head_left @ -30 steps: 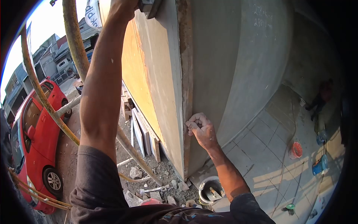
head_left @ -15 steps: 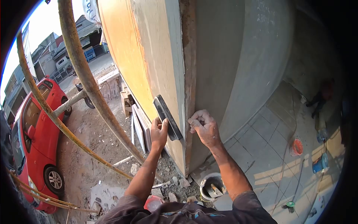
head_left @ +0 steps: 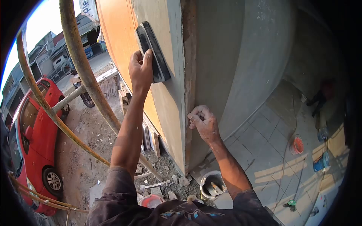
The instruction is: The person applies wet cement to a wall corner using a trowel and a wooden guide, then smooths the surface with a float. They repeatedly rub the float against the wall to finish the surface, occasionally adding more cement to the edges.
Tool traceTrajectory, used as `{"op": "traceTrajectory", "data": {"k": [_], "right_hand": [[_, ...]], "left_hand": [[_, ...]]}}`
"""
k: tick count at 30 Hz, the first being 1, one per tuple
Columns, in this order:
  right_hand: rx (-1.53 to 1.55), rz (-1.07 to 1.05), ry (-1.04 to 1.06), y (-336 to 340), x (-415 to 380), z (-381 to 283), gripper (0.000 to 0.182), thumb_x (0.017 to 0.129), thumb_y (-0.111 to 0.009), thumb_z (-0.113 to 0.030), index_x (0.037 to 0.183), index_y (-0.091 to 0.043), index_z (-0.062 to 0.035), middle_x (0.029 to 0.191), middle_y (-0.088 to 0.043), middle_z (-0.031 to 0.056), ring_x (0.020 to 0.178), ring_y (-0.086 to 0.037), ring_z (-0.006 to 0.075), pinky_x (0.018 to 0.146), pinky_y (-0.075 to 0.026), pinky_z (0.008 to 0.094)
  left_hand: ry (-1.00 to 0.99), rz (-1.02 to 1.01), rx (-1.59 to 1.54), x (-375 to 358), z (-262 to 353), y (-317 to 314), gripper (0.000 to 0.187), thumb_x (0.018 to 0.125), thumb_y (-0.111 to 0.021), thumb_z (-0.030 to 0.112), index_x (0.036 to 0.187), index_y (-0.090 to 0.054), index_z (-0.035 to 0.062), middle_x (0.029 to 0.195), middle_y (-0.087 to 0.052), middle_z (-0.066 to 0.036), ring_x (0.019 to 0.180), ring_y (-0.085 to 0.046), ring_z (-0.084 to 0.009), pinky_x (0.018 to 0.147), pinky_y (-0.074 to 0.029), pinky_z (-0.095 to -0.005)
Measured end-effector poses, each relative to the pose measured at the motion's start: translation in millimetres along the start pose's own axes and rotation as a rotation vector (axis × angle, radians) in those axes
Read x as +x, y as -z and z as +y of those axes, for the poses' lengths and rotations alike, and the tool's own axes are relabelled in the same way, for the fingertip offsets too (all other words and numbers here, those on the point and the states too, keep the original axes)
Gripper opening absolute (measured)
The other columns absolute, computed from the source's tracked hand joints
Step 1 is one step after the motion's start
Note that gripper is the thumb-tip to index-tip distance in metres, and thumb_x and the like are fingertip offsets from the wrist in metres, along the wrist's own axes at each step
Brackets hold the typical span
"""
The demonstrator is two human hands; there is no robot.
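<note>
Okay, left to right from where I stand: one red car (head_left: 44,135), then left hand (head_left: 141,73) gripping one plastering float (head_left: 156,56) at the wall's left face (head_left: 169,113). Looks like smoothing in hand; another stroke would call for a flat blade, even pressure. One red tub (head_left: 151,202) low down. Right hand (head_left: 205,122) curled closed at the corner strip (head_left: 189,75); can't tell if it's pinching anything. One bucket (head_left: 206,184), one trowel (head_left: 215,189) inside, one orange-red bucket (head_left: 297,145), two blue containers (head_left: 321,162).
</note>
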State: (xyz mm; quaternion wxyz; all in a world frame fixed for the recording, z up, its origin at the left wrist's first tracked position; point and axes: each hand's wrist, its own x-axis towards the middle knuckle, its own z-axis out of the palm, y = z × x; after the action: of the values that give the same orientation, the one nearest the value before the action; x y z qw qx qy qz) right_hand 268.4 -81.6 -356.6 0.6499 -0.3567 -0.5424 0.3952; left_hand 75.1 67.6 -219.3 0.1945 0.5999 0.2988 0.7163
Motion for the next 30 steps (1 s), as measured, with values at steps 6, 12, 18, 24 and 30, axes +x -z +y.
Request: {"op": "traceTrajectory", "data": {"k": [6,12,18,24,30], "right_hand": [[-0.079,0.008,-0.026,-2,-1,-9,0.008,0.093,-0.067,-0.005,0.095,-0.059,-0.003,0.069,-0.058,-0.0011,0.061,-0.052,0.0053,0.056,-0.043,0.022],[-0.077,-0.001,-0.027,2,-2,-7,0.009,0.092,-0.069,-0.005,0.095,-0.06,-0.0036,0.07,-0.058,-0.0013,0.061,-0.051,0.0051,0.055,-0.042,0.0219],[-0.05,0.006,-0.042,0,0,-11,0.01,0.092,-0.069,-0.005,0.095,-0.06,-0.004,0.069,-0.058,-0.0016,0.06,-0.052,0.0052,0.055,-0.043,0.0221],[-0.069,0.012,-0.034,0,-1,-12,0.011,0.092,-0.068,-0.005,0.096,-0.059,-0.003,0.068,-0.058,-0.0007,0.06,-0.053,0.0057,0.055,-0.045,0.0225],[-0.04,0.013,-0.025,-1,-3,-8,0.01,0.093,-0.068,-0.005,0.096,-0.058,-0.0021,0.069,-0.059,0.0001,0.06,-0.054,0.0061,0.056,-0.045,0.0226]], "left_hand": [[-0.392,-0.052,0.084,180,151,-21,0.045,0.098,-0.053,0.039,0.094,-0.066,-0.0041,0.077,-0.063,-0.011,0.064,-0.059,-0.0182,0.055,-0.046,-0.0335],[-0.294,0.005,0.08,73,58,-5,0.046,0.094,-0.068,0.037,0.108,-0.065,-0.0063,0.09,-0.069,-0.01,0.078,-0.062,-0.0128,0.071,-0.05,-0.0296],[0.305,-0.113,0.099,-240,-116,34,0.027,0.1,-0.061,0.02,0.117,-0.058,-0.0005,0.09,-0.06,-0.003,0.077,-0.055,-0.0088,0.069,-0.046,-0.0267],[0.495,-0.155,0.085,-353,-131,38,0.036,0.101,-0.058,0.019,0.128,-0.049,-0.0035,0.101,-0.06,-0.009,0.09,-0.056,-0.0147,0.083,-0.047,-0.0301],[0.02,-0.002,0.083,-76,-40,5,0.03,0.099,-0.062,0.023,0.114,-0.057,-0.0024,0.086,-0.055,-0.002,0.077,-0.05,-0.0089,0.07,-0.044,-0.0257]]}}
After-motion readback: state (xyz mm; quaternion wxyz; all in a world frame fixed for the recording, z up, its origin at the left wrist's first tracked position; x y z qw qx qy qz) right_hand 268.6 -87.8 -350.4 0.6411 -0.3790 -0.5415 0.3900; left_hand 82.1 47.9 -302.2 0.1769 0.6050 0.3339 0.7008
